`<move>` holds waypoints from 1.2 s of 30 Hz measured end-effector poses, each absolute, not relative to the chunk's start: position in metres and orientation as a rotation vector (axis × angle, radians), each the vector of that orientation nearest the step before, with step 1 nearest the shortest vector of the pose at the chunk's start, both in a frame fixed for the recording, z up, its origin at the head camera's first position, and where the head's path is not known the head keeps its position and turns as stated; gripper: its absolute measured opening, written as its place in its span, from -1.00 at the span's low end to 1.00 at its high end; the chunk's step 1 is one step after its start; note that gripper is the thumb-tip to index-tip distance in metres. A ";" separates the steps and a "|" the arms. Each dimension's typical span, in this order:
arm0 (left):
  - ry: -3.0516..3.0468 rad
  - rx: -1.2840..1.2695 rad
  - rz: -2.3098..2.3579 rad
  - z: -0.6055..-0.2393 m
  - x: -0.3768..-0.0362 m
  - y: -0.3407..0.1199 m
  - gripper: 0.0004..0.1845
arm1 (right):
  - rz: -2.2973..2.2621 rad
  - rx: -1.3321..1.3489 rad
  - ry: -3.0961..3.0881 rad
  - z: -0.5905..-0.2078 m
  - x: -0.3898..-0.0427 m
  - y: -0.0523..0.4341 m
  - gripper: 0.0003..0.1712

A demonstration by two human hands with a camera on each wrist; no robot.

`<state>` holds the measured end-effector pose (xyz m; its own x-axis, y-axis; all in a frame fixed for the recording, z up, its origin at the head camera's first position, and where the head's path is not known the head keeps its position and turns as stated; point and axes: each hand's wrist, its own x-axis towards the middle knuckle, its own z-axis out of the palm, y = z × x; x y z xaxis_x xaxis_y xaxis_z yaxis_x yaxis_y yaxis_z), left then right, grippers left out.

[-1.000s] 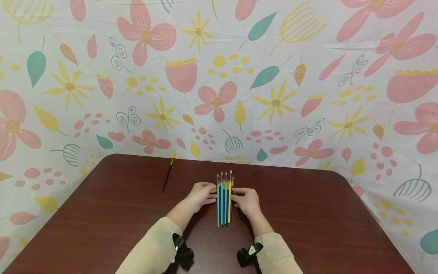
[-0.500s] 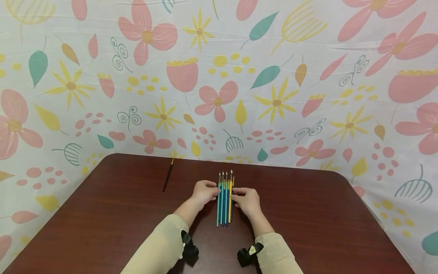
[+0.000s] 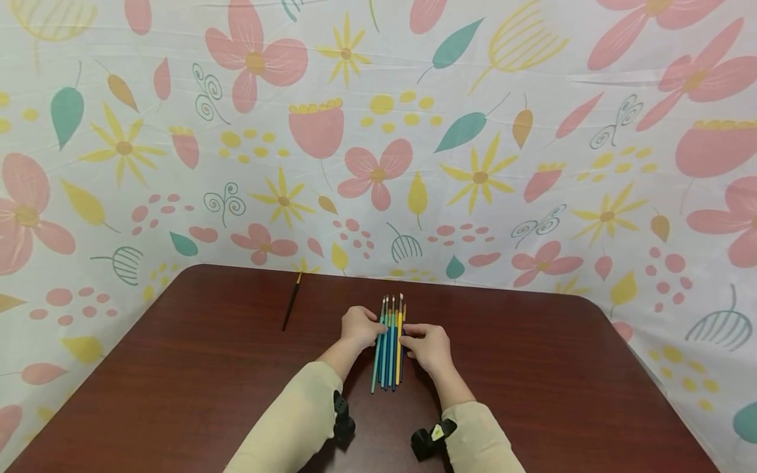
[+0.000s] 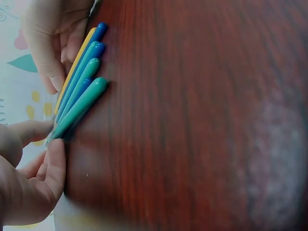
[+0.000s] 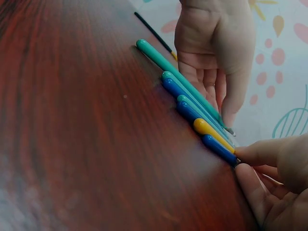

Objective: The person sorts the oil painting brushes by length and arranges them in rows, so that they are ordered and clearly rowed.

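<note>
A row of slim paintbrushes (image 3: 387, 358) with teal, blue and yellow handles lies side by side on the table, bristles pointing away from me. My left hand (image 3: 359, 326) is at the row's left side, thumb and finger pinching the outer teal paintbrush (image 4: 79, 107) near its bristle end. That brush slants, its handle end spread to the left. On the opposite side, my right hand (image 3: 430, 345) pinches the edge of the row, with the thumb by the yellow paintbrush (image 5: 211, 134) and a finger close by the outermost blue paintbrush (image 5: 219, 149). The fingers partly hide the bristle ends.
One dark-handled paintbrush (image 3: 292, 302) lies apart at the back left of the brown wooden table (image 3: 532, 368). Behind the table's far edge hangs a floral cloth (image 3: 378, 131). Each wrist wears a small black camera (image 3: 344, 420).
My left hand has moved right and slightly away from me, over the left side of the row. The teal brush's bristle end has shifted right, so it now slants. The right hand has barely moved.
</note>
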<state>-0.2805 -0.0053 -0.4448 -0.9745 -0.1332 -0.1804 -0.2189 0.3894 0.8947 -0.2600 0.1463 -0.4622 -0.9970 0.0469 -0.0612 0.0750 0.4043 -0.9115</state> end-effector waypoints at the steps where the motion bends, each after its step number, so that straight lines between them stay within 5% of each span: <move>1: 2.556 -0.333 1.655 -0.444 -0.280 -0.005 -0.77 | -1.697 0.114 2.609 -0.462 -0.260 0.146 -0.67; 17: 2.414 -0.346 1.788 -0.445 -0.282 -0.011 -0.84 | -1.682 0.125 2.626 -0.467 -0.262 0.150 -0.66; 36: 2.200 -0.223 1.943 -0.441 -0.277 -0.039 -0.63 | -1.684 0.149 2.607 -0.466 -0.264 0.146 -0.66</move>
<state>-0.2768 -0.0393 -0.4412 -0.9692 0.0174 -0.2456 -0.2416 0.1258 0.9622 -0.2644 0.1464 -0.4660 -0.9948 0.0616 -0.0807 0.0989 0.4082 -0.9075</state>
